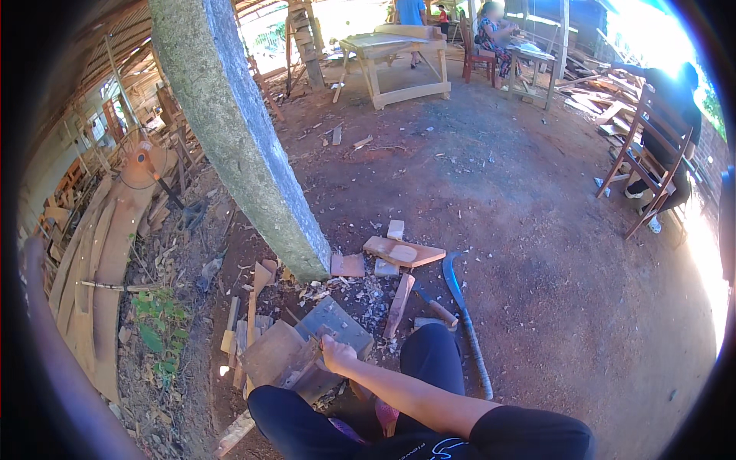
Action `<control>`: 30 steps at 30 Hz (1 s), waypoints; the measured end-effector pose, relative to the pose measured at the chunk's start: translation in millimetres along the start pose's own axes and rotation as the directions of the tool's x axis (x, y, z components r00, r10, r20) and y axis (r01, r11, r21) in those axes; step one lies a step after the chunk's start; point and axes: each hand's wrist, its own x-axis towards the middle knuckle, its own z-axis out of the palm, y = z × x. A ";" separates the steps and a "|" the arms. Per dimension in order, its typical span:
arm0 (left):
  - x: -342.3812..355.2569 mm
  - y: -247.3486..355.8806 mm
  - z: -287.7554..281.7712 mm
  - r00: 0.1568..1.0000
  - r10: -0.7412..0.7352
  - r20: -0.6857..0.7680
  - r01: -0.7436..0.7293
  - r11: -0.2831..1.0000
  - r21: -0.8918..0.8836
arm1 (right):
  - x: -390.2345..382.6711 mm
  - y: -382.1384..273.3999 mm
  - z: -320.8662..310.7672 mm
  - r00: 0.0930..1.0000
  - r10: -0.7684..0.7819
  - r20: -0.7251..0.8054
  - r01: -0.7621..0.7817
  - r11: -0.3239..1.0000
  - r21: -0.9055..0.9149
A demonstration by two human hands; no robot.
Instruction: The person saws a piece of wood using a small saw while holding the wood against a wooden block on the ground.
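Note:
My right hand (336,354) is closed in a fist over wooden blocks between my knees. A small dark piece shows at its fingers, too unclear to name. Beneath and beside that hand lie a brown wooden block (270,354) and a greyish block (341,323). My left arm (57,356) is raised at the far left rim; its hand is blurred and dark there, so its fingers do not show. Right of the blocks lie a long curved blade (454,285) with a wrapped handle and a smaller blade with a wooden handle (443,313).
A slanting concrete post (238,138) stands just ahead. Wood offcuts (402,251) and chips surround its base. Long planks (103,268) and a fan (144,159) are at left. Farther off are a wooden table (395,46), a chair (652,157) and several people.

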 end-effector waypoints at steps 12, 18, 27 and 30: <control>21.3 -65.2 -44.1 0.995 -0.104 -0.004 0.104 0.994 0.026 | -3.8 -1.2 2.4 1.000 -0.005 0.006 0.004 0.998 0.066; 38.9 -140.4 -10.8 0.980 -0.186 0.067 0.186 0.983 0.014 | -3.2 -2.3 -5.0 0.998 0.055 -0.030 -0.055 0.998 -0.007; -10.9 -340.0 -16.4 0.964 -0.259 0.058 0.261 0.886 -0.383 | -10.3 -11.6 -3.1 0.997 0.068 0.025 -0.068 0.998 -0.007; -133.5 -388.3 21.1 0.730 -0.485 0.482 0.617 0.771 -0.158 | -4.0 -4.0 5.9 0.999 0.034 -0.014 -0.035 0.997 -0.075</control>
